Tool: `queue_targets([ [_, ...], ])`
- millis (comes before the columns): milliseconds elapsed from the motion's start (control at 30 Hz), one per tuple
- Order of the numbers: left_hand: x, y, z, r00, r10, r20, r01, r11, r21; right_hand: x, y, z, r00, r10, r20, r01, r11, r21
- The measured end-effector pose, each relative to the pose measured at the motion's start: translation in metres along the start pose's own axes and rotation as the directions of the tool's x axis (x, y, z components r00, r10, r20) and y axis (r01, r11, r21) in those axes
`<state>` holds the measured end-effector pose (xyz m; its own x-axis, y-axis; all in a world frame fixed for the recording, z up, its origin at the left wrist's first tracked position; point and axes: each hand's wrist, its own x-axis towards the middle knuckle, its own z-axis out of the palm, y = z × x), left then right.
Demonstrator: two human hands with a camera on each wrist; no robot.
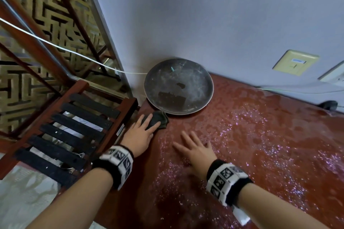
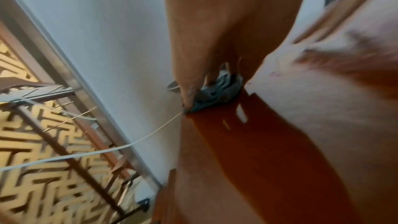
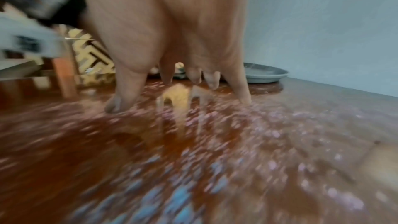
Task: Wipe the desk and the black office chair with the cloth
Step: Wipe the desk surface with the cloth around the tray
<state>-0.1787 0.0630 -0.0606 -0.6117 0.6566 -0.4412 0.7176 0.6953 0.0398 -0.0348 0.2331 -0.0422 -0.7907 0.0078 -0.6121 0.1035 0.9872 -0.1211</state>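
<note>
Two hands, left hand (image 1: 138, 135) flat on one cloth (image 1: 158, 120), right hand (image 1: 195, 149) seemingly spread on desk (image 1: 260, 145), one plate (image 1: 178, 86)

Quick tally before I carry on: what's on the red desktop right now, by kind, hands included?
Hands: 2, left hand pressing the cloth, right hand flat on the glossy red desk
Dark grey crumpled cloth: 1
Round dusty grey metal tray: 1
Small black object by the wall: 1
Total: 5

desk (image 1: 242, 145): glossy red-brown wood | cloth (image 1: 158, 120): dark crumpled fabric | tray (image 1: 178, 85): dull metal
</note>
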Motion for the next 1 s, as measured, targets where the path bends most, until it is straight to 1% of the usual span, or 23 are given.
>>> queue_targets([
  [33, -0.013, 0.007, 0.009, 0.998, 0.005, -0.055, -0.004, 1.000, 0.014, 0.006, 0.009, -0.006, 0.999, 0.031, -0.022, -0.031, 0.999, -0.011],
  [67, -0.026, 0.015, 0.020, 0.994, 0.012, -0.110, -0.009, 1.000, 0.029, 0.011, 0.017, -0.011, 0.998, 0.057, -0.014, -0.058, 0.998, -0.021],
  [133, -0.050, 0.024, 0.029, 0.999, 0.009, -0.033, -0.010, 0.999, -0.044, 0.018, 0.028, -0.013, 0.996, 0.084, 0.031, -0.084, 0.996, -0.009],
  [167, -0.049, 0.024, 0.029, 1.000, -0.001, -0.022, -0.001, 0.998, -0.069, 0.019, 0.030, -0.012, 0.995, 0.086, 0.041, -0.086, 0.996, 0.002],
  [200, -0.041, 0.022, 0.025, 0.998, -0.020, -0.055, 0.014, 0.995, -0.100, 0.019, 0.031, -0.012, 0.996, 0.084, 0.044, -0.084, 0.996, 0.004],
  [233, -0.027, 0.017, 0.020, 0.994, -0.051, -0.092, 0.039, 0.991, -0.127, 0.019, 0.030, -0.011, 0.996, 0.081, 0.043, -0.081, 0.997, 0.000],
  [267, -0.009, 0.012, 0.011, 0.991, -0.104, -0.084, 0.090, 0.984, -0.155, 0.018, 0.030, -0.011, 0.996, 0.080, 0.043, -0.080, 0.997, -0.002],
  [300, 0.008, 0.008, -0.001, 0.985, -0.167, -0.028, 0.159, 0.968, -0.195, 0.018, 0.030, -0.011, 0.996, 0.080, 0.042, -0.080, 0.997, -0.002],
  [333, 0.022, 0.007, -0.013, 0.975, -0.212, 0.059, 0.220, 0.949, -0.227, 0.018, 0.030, -0.012, 0.996, 0.079, 0.042, -0.079, 0.997, -0.002],
  [367, 0.030, 0.010, -0.020, 0.965, -0.241, 0.108, 0.260, 0.935, -0.241, 0.018, 0.030, -0.013, 0.996, 0.077, 0.044, -0.077, 0.997, -0.005],
  [400, 0.030, 0.017, -0.020, 0.960, -0.253, 0.116, 0.274, 0.935, -0.227, 0.018, 0.030, -0.013, 0.996, 0.076, 0.047, -0.075, 0.997, -0.008],
  [433, 0.022, 0.026, -0.019, 0.963, -0.244, 0.115, 0.263, 0.945, -0.195, 0.018, 0.030, -0.012, 0.996, 0.077, 0.046, -0.077, 0.997, -0.006],
  [500, -0.005, 0.042, -0.002, 0.983, -0.171, 0.074, 0.178, 0.979, -0.102, 0.018, 0.030, -0.012, 0.996, 0.077, 0.047, -0.077, 0.997, -0.007],
  [567, -0.028, 0.044, 0.013, 0.995, -0.089, 0.035, 0.089, 0.996, -0.022, 0.018, 0.030, -0.012, 0.996, 0.076, 0.052, -0.076, 0.997, -0.006],
  [600, -0.028, 0.036, 0.015, 0.995, -0.092, 0.034, 0.092, 0.996, -0.013, 0.018, 0.030, -0.012, 0.996, 0.074, 0.054, -0.074, 0.997, -0.010],
  [667, -0.013, 0.015, 0.004, 0.978, -0.198, 0.068, 0.202, 0.978, -0.061, 0.019, 0.031, -0.011, 0.996, 0.072, 0.050, -0.071, 0.997, -0.022],
  [700, -0.002, 0.004, -0.005, 0.961, -0.255, 0.108, 0.267, 0.957, -0.110, 0.019, 0.031, -0.011, 0.996, 0.074, 0.047, -0.073, 0.997, -0.022],
  [733, 0.009, -0.003, -0.012, 0.947, -0.282, 0.151, 0.304, 0.940, -0.152, 0.019, 0.032, -0.011, 0.996, 0.076, 0.046, -0.075, 0.997, -0.024],
  [767, 0.019, -0.005, -0.018, 0.941, -0.283, 0.183, 0.315, 0.932, -0.178, 0.020, 0.032, -0.011, 0.996, 0.076, 0.047, -0.074, 0.997, -0.030],
  [800, 0.027, -0.005, -0.022, 0.945, -0.270, 0.187, 0.303, 0.935, -0.185, 0.020, 0.032, -0.011, 0.996, 0.075, 0.047, -0.074, 0.997, -0.035],
  [867, 0.036, -0.001, -0.025, 0.958, -0.244, 0.151, 0.268, 0.949, -0.165, 0.020, 0.033, -0.010, 0.996, 0.076, 0.048, -0.074, 0.997, -0.039],
  [933, 0.032, 0.006, -0.025, 0.970, -0.217, 0.112, 0.229, 0.966, -0.118, 0.020, 0.033, -0.011, 0.996, 0.078, 0.050, -0.076, 0.996, -0.048],
  [1000, 0.015, 0.013, -0.019, 0.988, -0.125, 0.091, 0.131, 0.989, -0.061, 0.020, 0.032, -0.010, 0.996, 0.075, 0.052, -0.072, 0.996, -0.055],
])
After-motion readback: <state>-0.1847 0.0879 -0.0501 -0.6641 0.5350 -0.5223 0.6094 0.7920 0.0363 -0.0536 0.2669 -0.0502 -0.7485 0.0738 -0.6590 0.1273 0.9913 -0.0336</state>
